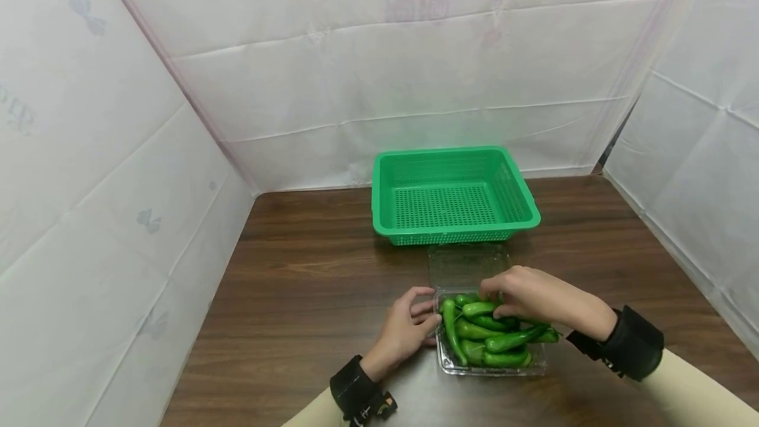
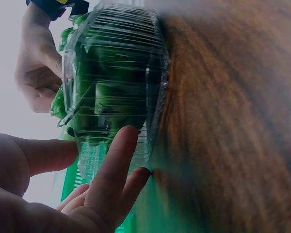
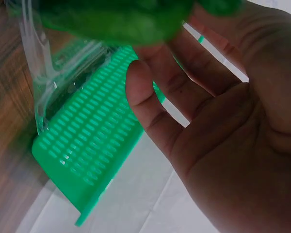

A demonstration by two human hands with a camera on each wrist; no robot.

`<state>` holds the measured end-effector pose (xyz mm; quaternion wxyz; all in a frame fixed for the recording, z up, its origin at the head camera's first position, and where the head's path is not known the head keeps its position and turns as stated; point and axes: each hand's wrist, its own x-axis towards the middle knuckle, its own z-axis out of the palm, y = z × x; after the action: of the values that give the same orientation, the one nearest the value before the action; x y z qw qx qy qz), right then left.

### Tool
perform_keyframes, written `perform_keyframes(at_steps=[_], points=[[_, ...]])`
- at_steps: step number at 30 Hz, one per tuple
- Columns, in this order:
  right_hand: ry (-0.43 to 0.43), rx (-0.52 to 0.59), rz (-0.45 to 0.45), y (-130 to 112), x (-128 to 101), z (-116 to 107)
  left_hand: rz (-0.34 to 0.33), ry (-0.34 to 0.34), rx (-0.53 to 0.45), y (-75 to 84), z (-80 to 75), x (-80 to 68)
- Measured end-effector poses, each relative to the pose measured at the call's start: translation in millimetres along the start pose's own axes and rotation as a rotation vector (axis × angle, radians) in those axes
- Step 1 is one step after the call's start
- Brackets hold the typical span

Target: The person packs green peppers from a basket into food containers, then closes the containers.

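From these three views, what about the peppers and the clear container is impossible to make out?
- Pepper count: in the head view the right hand covers the peppers.
- Right grip: right wrist view blurred; pinch unclear.
- Clear container far wall: hidden by that hand.
- Left hand: fingers lie on the ribbed wall; pressing or merely touching is unclear.

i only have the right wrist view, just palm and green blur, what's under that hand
Observer: A clear plastic clamshell heaped with green peppers; the right hand rests on the pile's far end.
Operator: where's the other hand
Observer: The left hand touches the clamshell's left side, fingers fairly straight.
Operator: anything in the green basket
Observer: The green basket looks empty in the head view; it sits just beyond the clamshell's open lid.
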<state>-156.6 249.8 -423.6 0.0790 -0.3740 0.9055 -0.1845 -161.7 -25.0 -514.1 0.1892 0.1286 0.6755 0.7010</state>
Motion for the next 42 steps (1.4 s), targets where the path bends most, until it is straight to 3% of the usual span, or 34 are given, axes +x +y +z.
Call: perform_keyframes(at_steps=[12, 22, 29, 36, 39, 42], points=[[0.029, 0.012, 0.026, -0.1, -4.6, 13.5, -0.004, 0.02, -0.013, -5.6, 2.8, -2.1], [0.084, 0.012, -0.029, 9.3, -5.1, 14.3, 0.004, 0.037, -0.012, -2.1, 3.3, -0.4], [0.263, 0.065, -0.081, 32.9, -13.4, 7.9, 0.024, 0.039, -0.04, 0.3, -1.5, 4.9], [0.42, 0.042, 0.048, 56.5, -26.8, 18.2, 0.013, 0.086, -0.027, 3.0, -10.1, 23.2], [0.475, 0.042, 0.162, 63.7, -31.6, 26.1, -0.016, 0.102, -0.03, 2.9, -12.6, 32.4], [0.478, 0.076, 0.298, 69.0, -35.9, 31.6, -0.04, 0.106, -0.036, 4.7, -13.9, 40.8]])
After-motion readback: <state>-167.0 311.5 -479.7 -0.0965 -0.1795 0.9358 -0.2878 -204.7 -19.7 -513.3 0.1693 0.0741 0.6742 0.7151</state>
